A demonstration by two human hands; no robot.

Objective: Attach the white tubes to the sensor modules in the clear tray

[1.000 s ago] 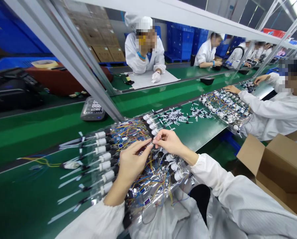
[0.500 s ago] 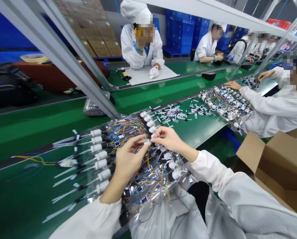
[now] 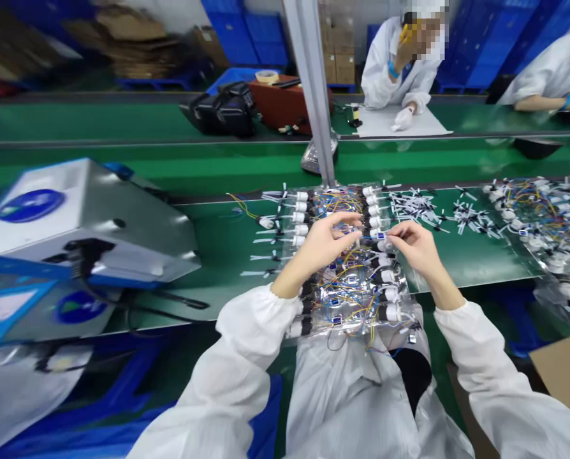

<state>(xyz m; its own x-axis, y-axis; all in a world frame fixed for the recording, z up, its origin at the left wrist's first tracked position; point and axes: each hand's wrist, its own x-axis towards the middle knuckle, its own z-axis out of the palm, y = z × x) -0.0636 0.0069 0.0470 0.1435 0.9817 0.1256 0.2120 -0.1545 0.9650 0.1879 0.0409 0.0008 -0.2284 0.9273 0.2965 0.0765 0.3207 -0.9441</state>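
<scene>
My left hand (image 3: 319,245) and my right hand (image 3: 416,245) hover over a clear tray (image 3: 349,290) packed with small white-and-black parts on blue, yellow and red wires. Left fingers pinch a small part above the tray's middle. Right fingers pinch a small white part (image 3: 383,241) near the tray's right column. Both wear white sleeves. Finished parts with white tubes (image 3: 285,223) lie in a row left of the tray.
A grey and blue machine (image 3: 74,223) stands at the left on the green bench (image 3: 218,248). A metal post (image 3: 314,89) rises behind the tray. Loose white tubes (image 3: 423,207) and another wired tray (image 3: 538,217) lie to the right. People in white sit across the belt. A cardboard box (image 3: 565,373) is lower right.
The view has swung left, bringing the grey and blue machine into sight. My hands have drawn slightly apart, each still pinching a small part over the tray.
</scene>
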